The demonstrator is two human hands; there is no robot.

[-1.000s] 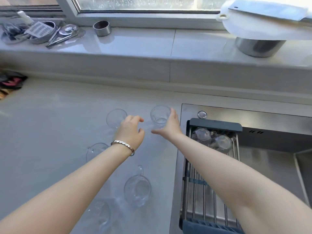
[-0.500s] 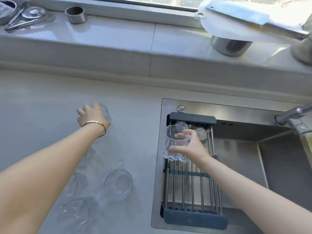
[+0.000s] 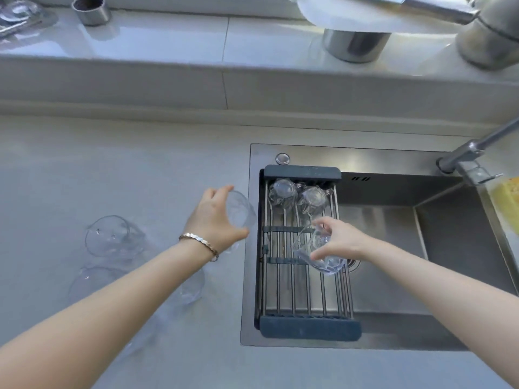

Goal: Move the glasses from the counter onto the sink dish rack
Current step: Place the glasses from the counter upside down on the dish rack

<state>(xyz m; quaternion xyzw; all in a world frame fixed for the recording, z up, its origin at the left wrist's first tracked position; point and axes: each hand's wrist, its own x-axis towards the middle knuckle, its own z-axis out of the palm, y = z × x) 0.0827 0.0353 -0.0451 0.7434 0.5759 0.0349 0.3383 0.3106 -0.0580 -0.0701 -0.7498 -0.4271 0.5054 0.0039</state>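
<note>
Glasses both moved since 0.5 s ago: your right hand (image 3: pixel 337 242) now tips its glass (image 3: pixel 317 254) over the dish rack (image 3: pixel 306 327), mid-section. Left hand (image 3: pixel 216 220) has lifted another glass (image 3: pixel 238 211) off the bench (image 3: pixel 70 178), w/ more left there.

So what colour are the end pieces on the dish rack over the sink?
Dark slate grey end pieces, with bare metal rods between them, seen in the head view.

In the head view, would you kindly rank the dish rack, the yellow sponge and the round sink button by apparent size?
1. dish rack
2. yellow sponge, cut off by the frame edge, so its full size is unsure
3. round sink button
</note>
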